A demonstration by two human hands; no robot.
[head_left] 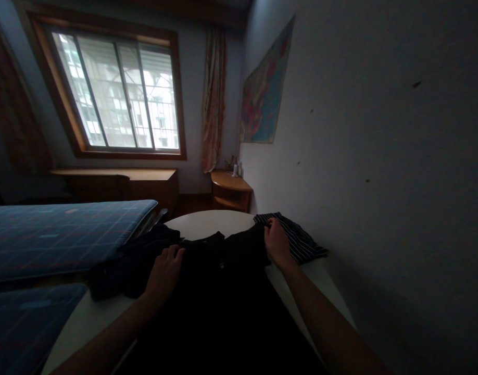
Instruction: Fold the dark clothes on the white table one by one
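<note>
A black garment (223,302) lies spread over a round white table (208,219) and runs down toward me. A small button (222,265) shows near its notched top edge; whether it is trousers or a shirt I cannot tell in this dark. My left hand (165,268) grips the cloth at the upper left, fingers bent over the edge. At the upper right corner, my right hand (277,242) pinches the same garment. Dark bunched clothing (129,263) lies left of my left hand. Beyond my right hand is a black-and-white striped cloth (299,239).
To the left are mattresses with a blue checked cover (67,234), close to the table. A wall (379,219) stands at the right. Farther back are a wooden desk (153,174), a corner shelf (231,181) with small items, and a window (117,94).
</note>
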